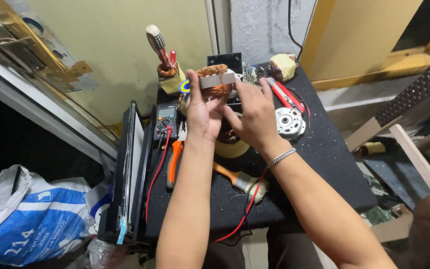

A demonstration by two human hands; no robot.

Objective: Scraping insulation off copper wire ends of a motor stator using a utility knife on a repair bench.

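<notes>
Above the dark work table (324, 149), a small motor part wound with copper wire (215, 80) is held up in the air between two bare hands. It is gripped by the left hand (201, 110), with the thumb on one side and the fingers curled round the back. The right hand (256, 115) is held just beside it — the fingers are spread and only half bent, and the fingertips are laid against the part's right edge.

Below the hands, a roll of tape (232, 147) is seen on the table. A paintbrush with an orange handle (237, 180) is laid near the right wrist, and a red wire (247, 206) is draped past it. Orange pliers (174, 160) and a small meter with a dial (166, 120) are placed beside the left forearm. A round silver metal piece (289, 121) is set to the right, with a red-handled tool (285, 95) behind it. A screwdriver (158, 45) is stood upright at the back — well apart from the hands.
</notes>
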